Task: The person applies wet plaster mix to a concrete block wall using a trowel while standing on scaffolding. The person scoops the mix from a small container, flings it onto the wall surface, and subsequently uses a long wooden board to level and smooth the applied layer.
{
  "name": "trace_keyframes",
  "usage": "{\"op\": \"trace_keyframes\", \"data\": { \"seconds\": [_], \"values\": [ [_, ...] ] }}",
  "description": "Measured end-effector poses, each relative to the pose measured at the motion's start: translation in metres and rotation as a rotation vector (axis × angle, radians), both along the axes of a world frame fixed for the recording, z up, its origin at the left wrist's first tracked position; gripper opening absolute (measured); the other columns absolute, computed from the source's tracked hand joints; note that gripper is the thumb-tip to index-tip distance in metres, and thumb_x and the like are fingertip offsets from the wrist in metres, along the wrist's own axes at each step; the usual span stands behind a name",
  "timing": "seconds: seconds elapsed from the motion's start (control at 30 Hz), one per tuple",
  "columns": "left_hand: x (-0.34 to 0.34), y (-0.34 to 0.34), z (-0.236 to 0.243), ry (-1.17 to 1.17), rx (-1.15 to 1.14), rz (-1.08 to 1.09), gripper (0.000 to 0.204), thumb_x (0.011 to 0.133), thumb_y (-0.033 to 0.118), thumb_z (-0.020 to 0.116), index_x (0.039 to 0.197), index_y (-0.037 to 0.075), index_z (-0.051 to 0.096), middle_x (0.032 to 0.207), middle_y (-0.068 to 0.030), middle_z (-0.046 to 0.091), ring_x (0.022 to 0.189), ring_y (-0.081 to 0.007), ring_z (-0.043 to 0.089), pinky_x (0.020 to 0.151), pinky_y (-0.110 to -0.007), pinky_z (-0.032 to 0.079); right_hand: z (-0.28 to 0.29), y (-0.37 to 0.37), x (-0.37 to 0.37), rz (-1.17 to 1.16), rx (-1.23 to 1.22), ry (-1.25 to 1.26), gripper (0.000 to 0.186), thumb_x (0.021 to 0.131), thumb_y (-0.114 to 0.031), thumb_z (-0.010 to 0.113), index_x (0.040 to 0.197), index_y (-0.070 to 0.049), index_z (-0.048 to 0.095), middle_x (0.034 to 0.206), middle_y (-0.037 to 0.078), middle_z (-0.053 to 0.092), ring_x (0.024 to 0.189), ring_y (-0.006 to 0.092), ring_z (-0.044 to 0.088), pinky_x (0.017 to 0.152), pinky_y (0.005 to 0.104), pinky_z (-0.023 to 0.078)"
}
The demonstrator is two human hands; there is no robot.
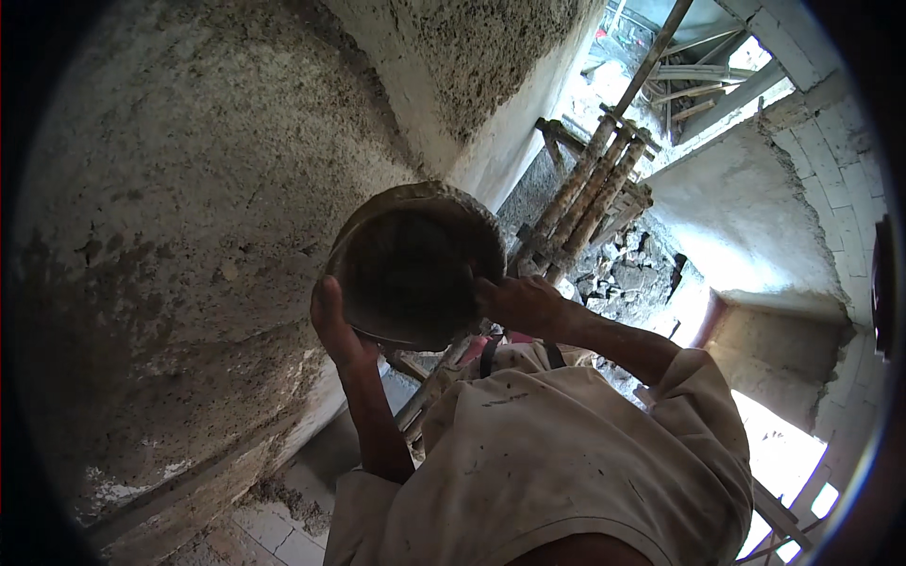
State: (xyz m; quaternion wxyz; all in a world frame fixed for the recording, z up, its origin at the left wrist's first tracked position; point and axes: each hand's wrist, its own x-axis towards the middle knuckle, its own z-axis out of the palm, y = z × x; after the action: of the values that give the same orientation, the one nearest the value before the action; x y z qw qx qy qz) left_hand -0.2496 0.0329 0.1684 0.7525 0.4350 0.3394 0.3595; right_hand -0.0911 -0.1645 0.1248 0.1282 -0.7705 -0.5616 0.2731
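Note:
A round, dark basin [362, 226] with a rough, crusted rim is held up in front of my chest, its mouth toward me. Shadow hides most of what lies inside. My left hand [342, 330] grips the basin's lower left edge, the thumb standing up along the outside. At the lower right side of the basin, my right hand [524, 304] is closed, its fingers reaching over the rim into the dark interior. Whatever those fingers hold is too dark to name. A rough plastered wall [189, 189] rises close by on the left, patchy with damp mortar.
Several mortar-crusted poles [590, 189] form a scaffold platform beyond the basin to the right. Rubble [632, 274] lies below it. A block wall [835, 179] with partial plaster stands at right, and bright openings [779, 453] show at lower right.

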Motion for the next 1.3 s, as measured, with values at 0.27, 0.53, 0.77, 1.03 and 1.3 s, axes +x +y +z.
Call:
{"op": "trace_keyframes", "data": {
  "seconds": [0.27,0.53,0.77,1.03,1.3],
  "values": [
    [0.0,0.0,-0.017,-0.066,0.065,-0.038,0.038,0.093,0.029,0.058,0.115,-0.002,0.056,0.108,-0.0143,0.063,0.096,-0.0235,0.064,0.084,-0.036,0.053,0.037,0.01,0.032,-0.102,0.106,-0.097,0.025,0.091,-0.031,0.052,0.107,-0.012,0.051,0.068,0.017,0.064,0.066,0.0356,0.067,0.059,0.047,0.055],
    [0.002,-0.001,-0.004,-0.16,0.053,-0.027,0.024,0.091,0.025,0.062,0.098,0.003,0.057,0.098,-0.008,0.063,0.085,-0.0165,0.063,0.076,-0.032,0.054,0.049,-0.01,0.038,0.073,0.067,-0.127,0.036,0.089,-0.032,0.054,0.118,-0.011,0.05,0.075,0.012,0.064,0.067,0.0328,0.067,0.059,0.0411,0.056],
    [0.018,-0.009,0.009,-0.186,0.105,-0.059,0.025,0.093,0.029,0.057,0.1,0.004,0.055,0.101,-0.0097,0.062,0.091,-0.0196,0.063,0.082,-0.036,0.053,0.042,-0.008,0.01,0.07,0.165,-0.437,0.038,0.09,-0.032,0.054,0.12,-0.01,0.051,0.071,0.009,0.062,0.061,0.0257,0.066,0.056,0.0395,0.055],
    [0.034,-0.015,0.011,-0.087,0.208,-0.041,0.03,0.09,0.027,0.062,0.102,-0.001,0.06,0.095,-0.0041,0.061,0.089,-0.0136,0.059,0.08,-0.027,0.048,0.08,-0.029,0.047,-0.007,0.155,-0.56,0.032,0.089,-0.031,0.054,0.112,-0.009,0.054,0.076,0.01,0.062,0.067,0.0247,0.064,0.058,0.0394,0.052],
    [0.056,-0.035,0.036,-0.136,0.242,-0.16,0.027,0.092,0.028,0.059,0.096,0.002,0.055,0.095,-0.007,0.06,0.087,-0.0162,0.059,0.08,-0.034,0.051,0.053,-0.036,0.098,-0.106,-0.33,0.512,0.04,0.099,-0.039,0.043,0.12,-0.006,0.051,0.077,0.012,0.059,0.076,0.0166,0.063,0.058,0.0318,0.054]
  ]
}}
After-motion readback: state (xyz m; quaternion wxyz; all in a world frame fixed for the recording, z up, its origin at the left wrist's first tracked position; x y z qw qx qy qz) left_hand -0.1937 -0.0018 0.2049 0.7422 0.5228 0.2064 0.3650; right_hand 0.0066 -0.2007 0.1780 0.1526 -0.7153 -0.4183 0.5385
